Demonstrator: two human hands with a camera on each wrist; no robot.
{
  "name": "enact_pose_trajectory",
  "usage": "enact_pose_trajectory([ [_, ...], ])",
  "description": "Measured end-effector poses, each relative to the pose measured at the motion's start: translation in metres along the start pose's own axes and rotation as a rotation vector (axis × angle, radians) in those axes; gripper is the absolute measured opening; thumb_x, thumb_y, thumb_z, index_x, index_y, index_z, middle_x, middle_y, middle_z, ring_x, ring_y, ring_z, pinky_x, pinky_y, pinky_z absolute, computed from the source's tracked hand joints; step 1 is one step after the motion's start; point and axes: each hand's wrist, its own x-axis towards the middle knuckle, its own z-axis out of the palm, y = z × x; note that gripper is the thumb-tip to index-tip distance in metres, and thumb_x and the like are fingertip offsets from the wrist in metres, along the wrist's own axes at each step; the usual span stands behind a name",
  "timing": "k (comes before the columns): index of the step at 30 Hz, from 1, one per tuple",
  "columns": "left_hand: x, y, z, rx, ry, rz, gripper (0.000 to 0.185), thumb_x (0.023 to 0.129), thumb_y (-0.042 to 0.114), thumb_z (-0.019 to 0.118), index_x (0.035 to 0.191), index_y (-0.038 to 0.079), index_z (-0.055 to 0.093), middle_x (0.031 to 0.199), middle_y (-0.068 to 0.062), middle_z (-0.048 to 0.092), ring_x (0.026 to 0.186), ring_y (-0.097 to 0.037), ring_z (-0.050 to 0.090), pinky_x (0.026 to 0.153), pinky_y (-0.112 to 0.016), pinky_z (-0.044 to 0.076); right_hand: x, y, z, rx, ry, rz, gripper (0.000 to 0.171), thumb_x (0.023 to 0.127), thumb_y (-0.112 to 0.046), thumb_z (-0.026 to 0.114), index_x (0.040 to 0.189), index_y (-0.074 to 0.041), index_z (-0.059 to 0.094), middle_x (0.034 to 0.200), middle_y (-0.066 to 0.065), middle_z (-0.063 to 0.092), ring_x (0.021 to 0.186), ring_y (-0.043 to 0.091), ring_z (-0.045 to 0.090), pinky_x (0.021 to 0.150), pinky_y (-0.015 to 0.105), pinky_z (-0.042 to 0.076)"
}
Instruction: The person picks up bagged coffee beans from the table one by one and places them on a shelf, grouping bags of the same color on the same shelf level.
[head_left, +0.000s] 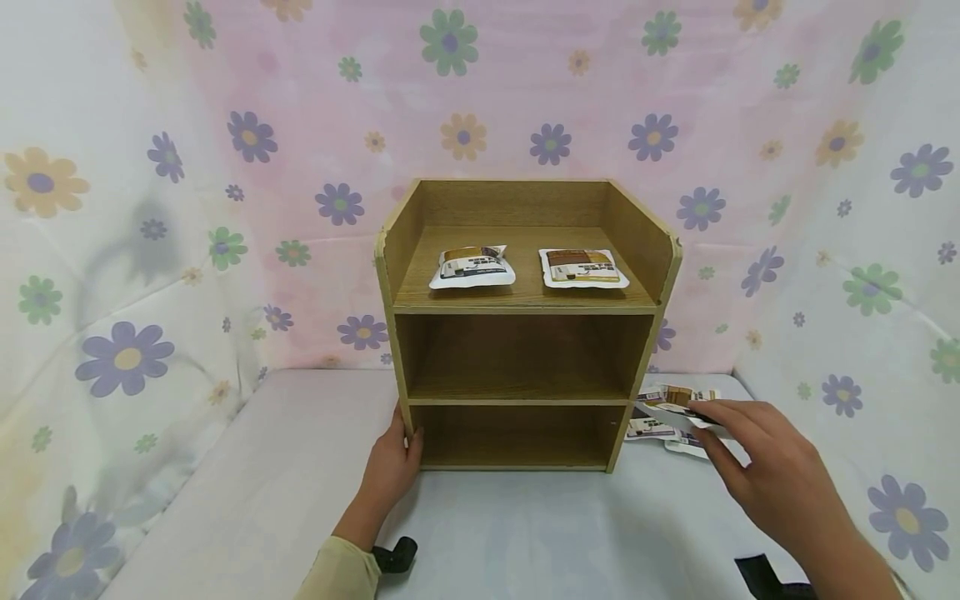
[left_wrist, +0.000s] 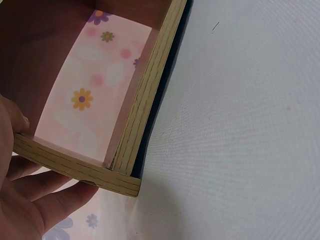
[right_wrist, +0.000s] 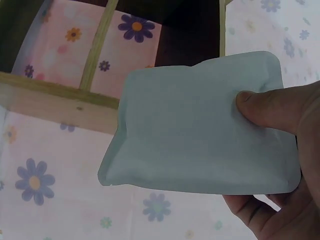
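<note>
A small wooden shelf unit (head_left: 517, 402) with three levels stands on the white surface. My left hand (head_left: 392, 462) grips the lower left side panel (left_wrist: 75, 165), thumb on the inner face and fingers outside. To the right of the unit, my right hand (head_left: 780, 471) pinches a flat sachet (right_wrist: 195, 130) between thumb and fingers; its plain pale side faces the right wrist camera. Two printed sachets lie apart on the top level, a left sachet (head_left: 474, 268) and a right sachet (head_left: 583, 268). Nothing is visible on the middle and bottom levels.
More printed sachets (head_left: 649, 429) lie on the white surface (head_left: 525, 533) beside the unit's right side, partly behind my right hand and its sachet. Flower-patterned cloth (head_left: 510, 108) hangs behind and along both sides.
</note>
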Motion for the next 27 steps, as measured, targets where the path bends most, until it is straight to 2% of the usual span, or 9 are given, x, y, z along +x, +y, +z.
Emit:
enact_pose_trajectory([
  [2,0.000,0.000,0.000,0.001,-0.001,0.000,0.062,0.100,0.016,0.050,0.151,-0.002,0.020,0.123,-0.031,0.061,0.111,-0.041,0.063,0.086,-0.052,0.053,0.003,-0.003,0.001,0.010,0.014,-0.016,0.064,0.096,-0.060,0.030,0.110,-0.012,0.071,0.097,0.004,0.071,0.089,0.020,0.062,0.077,0.002,0.043],
  [8,0.000,-0.002,0.001,0.012,0.011,0.017,0.062,0.099,0.016,0.051,0.151,-0.002,0.021,0.120,-0.030,0.063,0.108,-0.040,0.065,0.085,-0.052,0.054,0.012,-0.015,0.002,0.052,0.038,-0.051,0.061,0.098,-0.057,0.031,0.113,-0.012,0.071,0.101,0.004,0.072,0.089,0.018,0.062,0.075,0.004,0.045],
  [18,0.000,-0.003,0.001,0.017,0.005,0.010,0.062,0.100,0.017,0.051,0.151,0.000,0.021,0.120,-0.029,0.063,0.109,-0.040,0.065,0.084,-0.051,0.054,0.024,-0.029,0.009,0.104,0.071,-0.108,0.063,0.101,-0.055,0.029,0.110,-0.008,0.071,0.100,0.004,0.071,0.091,0.017,0.062,0.085,-0.002,0.039],
  [21,0.000,-0.003,0.001,0.014,0.007,0.014,0.062,0.100,0.017,0.051,0.151,-0.001,0.021,0.121,-0.030,0.063,0.109,-0.040,0.064,0.083,-0.051,0.054,0.027,-0.032,0.012,0.119,0.076,-0.115,0.062,0.101,-0.054,0.030,0.110,-0.008,0.071,0.100,0.004,0.071,0.091,0.018,0.062,0.088,-0.002,0.037],
  [25,0.000,-0.002,0.001,0.007,0.010,0.016,0.063,0.099,0.016,0.051,0.151,-0.001,0.020,0.122,-0.030,0.062,0.110,-0.041,0.064,0.084,-0.051,0.054,0.030,-0.034,0.017,0.128,0.088,-0.132,0.057,0.102,-0.051,0.034,0.111,-0.008,0.071,0.100,0.004,0.071,0.092,0.019,0.063,0.084,0.007,0.044],
  [27,0.000,-0.002,0.001,0.006,0.011,0.018,0.063,0.099,0.016,0.051,0.151,-0.001,0.020,0.123,-0.030,0.061,0.110,-0.041,0.064,0.085,-0.052,0.054,0.032,-0.036,0.020,0.131,0.098,-0.148,0.038,0.099,-0.039,0.053,0.112,-0.009,0.071,0.101,0.004,0.071,0.092,0.019,0.064,0.080,0.017,0.050],
])
